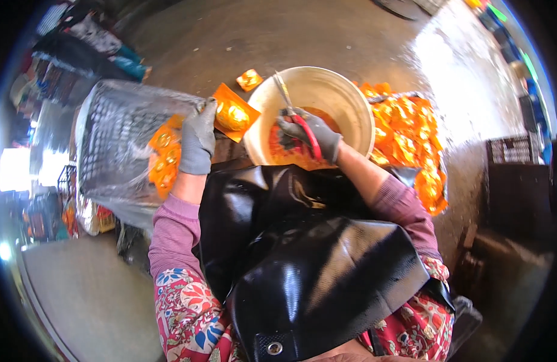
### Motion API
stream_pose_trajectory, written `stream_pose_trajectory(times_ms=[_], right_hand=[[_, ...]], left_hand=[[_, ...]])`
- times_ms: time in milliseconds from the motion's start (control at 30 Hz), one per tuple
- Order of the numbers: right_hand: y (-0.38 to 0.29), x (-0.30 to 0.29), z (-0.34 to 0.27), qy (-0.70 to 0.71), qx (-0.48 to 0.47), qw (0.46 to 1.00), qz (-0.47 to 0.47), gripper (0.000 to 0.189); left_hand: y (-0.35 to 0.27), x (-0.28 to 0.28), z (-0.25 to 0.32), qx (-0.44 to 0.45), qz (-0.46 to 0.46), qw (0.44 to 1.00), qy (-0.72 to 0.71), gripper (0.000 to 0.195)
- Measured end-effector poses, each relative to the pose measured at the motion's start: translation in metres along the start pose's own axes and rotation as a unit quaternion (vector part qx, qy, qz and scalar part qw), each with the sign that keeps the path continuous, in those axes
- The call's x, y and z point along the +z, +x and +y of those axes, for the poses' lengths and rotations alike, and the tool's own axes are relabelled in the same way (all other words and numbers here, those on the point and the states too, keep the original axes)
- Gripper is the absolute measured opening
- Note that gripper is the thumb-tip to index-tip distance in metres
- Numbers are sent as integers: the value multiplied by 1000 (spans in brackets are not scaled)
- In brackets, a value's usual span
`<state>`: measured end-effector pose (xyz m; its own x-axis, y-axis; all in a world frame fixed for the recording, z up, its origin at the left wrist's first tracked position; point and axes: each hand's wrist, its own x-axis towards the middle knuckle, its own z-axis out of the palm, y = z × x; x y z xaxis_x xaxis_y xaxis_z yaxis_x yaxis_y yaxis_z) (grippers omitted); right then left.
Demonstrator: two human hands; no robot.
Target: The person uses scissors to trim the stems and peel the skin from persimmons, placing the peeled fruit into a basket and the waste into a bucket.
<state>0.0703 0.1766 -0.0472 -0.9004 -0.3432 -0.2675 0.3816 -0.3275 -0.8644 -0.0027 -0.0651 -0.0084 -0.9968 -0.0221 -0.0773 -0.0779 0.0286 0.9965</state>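
Observation:
My left hand (198, 135), in a grey glove, holds a shiny orange packet (233, 115) by its edge, left of a large pale plastic bucket (346, 99). Red-handled scissors (308, 135) are held in my right hand (312, 131), also gloved in grey, over the bucket; their blades point up and away. Reddish-orange liquid or residue (289, 158) shows in the bucket's bottom. Several orange packets (165, 156) lie in a plastic-lined crate (138, 92) at the left. Many more orange packets (405, 131) are heaped right of the bucket.
A small orange packet (249, 80) lies beyond the bucket's left rim. A black apron (314, 258) covers my lap. Dark crates (516, 181) stand at the far right. At the upper left are dark cloth and other items, partly blurred. The concrete floor (260, 31) extends ahead.

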Motion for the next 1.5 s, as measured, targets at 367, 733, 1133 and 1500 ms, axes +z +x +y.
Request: stream_pose_trajectory(times_ms=[367,733,1133,1500], right_hand=[[-19,-6,-20,-232,-54,968,85,57],[-5,5,-18,-279,-58,950,129,36],[-10,-9,0,-402,-82,911,-49,53],[-29,5,-29,-273,108,956,13,47]], left_hand=[[-41,85,-11,-100,-228,962,-112,23],[-41,96,-19,-72,-130,989,-20,19],[2,64,-18,122,175,976,50,30],[-8,76,0,83,92,982,142,34]])
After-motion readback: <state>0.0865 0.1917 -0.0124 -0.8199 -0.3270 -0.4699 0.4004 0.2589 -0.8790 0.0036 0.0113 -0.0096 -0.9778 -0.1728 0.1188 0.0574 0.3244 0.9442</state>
